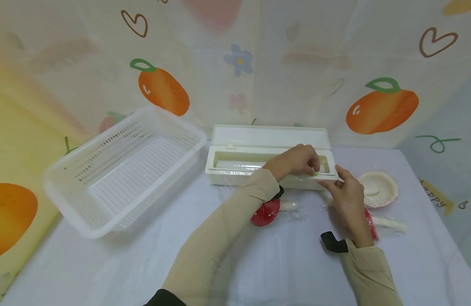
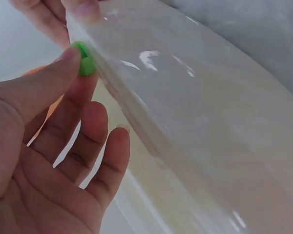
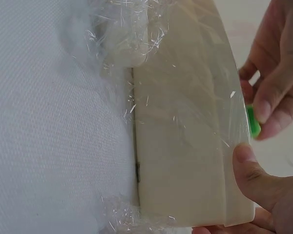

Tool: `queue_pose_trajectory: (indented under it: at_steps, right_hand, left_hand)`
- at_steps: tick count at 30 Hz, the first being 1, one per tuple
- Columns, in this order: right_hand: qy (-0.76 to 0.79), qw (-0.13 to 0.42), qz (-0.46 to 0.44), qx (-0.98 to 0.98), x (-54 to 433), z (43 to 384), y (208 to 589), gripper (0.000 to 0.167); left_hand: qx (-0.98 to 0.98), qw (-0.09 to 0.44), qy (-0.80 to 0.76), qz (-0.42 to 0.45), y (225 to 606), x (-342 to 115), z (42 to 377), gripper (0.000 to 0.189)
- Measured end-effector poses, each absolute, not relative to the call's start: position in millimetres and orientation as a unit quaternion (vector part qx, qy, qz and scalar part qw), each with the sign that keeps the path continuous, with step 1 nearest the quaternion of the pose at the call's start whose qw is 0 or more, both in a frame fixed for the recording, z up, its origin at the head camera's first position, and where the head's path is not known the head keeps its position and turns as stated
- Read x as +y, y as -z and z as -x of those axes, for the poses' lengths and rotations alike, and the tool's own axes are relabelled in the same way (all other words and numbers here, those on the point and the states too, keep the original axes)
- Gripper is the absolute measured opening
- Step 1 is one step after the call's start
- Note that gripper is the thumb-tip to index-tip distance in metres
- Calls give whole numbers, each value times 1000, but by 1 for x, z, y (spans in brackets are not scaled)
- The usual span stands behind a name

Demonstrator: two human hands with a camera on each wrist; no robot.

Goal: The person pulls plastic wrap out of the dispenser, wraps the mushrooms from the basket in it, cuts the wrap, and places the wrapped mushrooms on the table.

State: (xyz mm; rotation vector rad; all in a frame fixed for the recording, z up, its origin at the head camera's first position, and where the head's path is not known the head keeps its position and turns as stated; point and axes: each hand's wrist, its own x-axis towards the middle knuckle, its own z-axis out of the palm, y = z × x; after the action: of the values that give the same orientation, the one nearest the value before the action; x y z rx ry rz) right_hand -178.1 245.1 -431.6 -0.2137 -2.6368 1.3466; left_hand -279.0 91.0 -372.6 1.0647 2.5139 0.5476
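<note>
A long white cling film dispenser stands on the table with its lid raised. Clear film stretches over its front edge. My left hand pinches a small green slide cutter between thumb and forefinger, near the dispenser's right end. My right hand grips that end, thumb on the upper edge and fingers partly hidden below, as the right wrist view shows. In front lies a film-wrapped toy mushroom with a red, white-dotted cap; the left sleeve partly covers it.
On the left stands a white perforated basket. Behind the right hand lies a second red and white wrapped piece, partly hidden. A round cream piece with a reddish rim lies beyond it. A patterned cloth hangs behind the table.
</note>
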Motion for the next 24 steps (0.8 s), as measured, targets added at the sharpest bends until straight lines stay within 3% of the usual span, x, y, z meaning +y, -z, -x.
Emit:
queue_pose_trajectory:
  at_steps: [24]
  right_hand:
    - [-434, 84, 64, -895, 247, 176, 432, 74]
  left_hand:
    - [882, 196, -258, -343, 373, -1, 276, 13]
